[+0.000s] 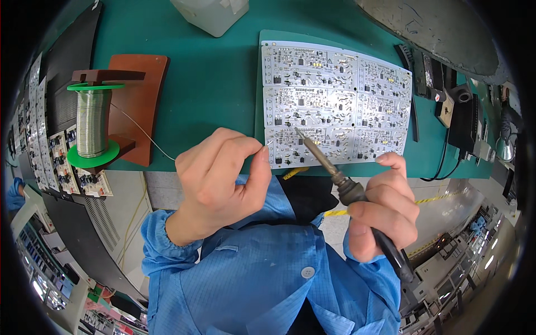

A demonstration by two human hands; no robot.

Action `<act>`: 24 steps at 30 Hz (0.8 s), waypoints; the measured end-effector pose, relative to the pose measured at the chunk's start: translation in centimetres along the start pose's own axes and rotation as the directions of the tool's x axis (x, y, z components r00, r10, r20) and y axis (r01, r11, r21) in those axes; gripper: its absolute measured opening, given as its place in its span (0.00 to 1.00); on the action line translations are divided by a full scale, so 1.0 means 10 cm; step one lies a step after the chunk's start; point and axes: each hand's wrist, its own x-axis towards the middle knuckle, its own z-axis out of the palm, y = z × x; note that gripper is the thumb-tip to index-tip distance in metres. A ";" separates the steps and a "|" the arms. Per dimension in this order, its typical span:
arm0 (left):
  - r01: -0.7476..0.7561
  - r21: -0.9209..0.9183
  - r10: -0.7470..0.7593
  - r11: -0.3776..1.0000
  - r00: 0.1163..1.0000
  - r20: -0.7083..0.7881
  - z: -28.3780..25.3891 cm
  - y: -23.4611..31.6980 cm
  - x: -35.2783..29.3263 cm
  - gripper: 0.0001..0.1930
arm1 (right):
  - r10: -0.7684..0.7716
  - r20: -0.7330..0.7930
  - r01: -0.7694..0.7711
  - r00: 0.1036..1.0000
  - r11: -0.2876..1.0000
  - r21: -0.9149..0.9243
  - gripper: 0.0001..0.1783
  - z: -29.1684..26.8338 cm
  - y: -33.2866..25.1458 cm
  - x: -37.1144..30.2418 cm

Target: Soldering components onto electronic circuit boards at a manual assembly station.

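My right hand [384,207] grips the black handle of a soldering iron [341,181], whose metal tip rests on the near row of a white circuit board panel [335,103] on the green mat. My left hand [220,176] is closed, pinching a thin solder wire [146,134] that runs from a spool [92,123] with green flanges on a brown wooden stand at the left. The wire's end near the board is hidden by my fingers. Both forearms wear blue sleeves.
A translucent plastic container [215,14] stands at the far edge of the green mat [206,84]. A black iron holder and cables [460,120] sit at the right. Several populated boards [61,162] line a black rack at the left.
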 end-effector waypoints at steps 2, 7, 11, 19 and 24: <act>-0.005 0.002 0.005 1.000 1.000 -0.006 0.01 -0.01 0.00 0.10 | -0.010 0.012 0.010 1.000 1.000 -0.001 0.08 0.05 0.00 0.01; -0.017 0.006 0.017 1.000 1.000 -0.017 0.02 -0.02 -0.01 0.10 | -0.022 0.046 0.022 0.999 1.000 -0.002 0.10 0.11 0.02 0.05; -0.024 0.004 0.024 1.000 0.999 -0.023 0.03 -0.05 -0.01 0.10 | -0.033 0.043 0.033 0.999 0.999 -0.010 0.11 0.12 0.03 0.06; -0.006 -0.033 0.006 0.999 1.000 -0.015 -0.03 -0.03 -0.03 0.10 | -0.032 0.021 0.032 0.999 0.999 -0.015 0.10 0.13 0.01 0.06; -0.001 -0.050 0.000 0.999 1.000 -0.018 -0.06 -0.03 -0.06 0.10 | 0.015 0.006 -0.015 1.000 1.000 0.020 0.08 0.06 -0.02 0.07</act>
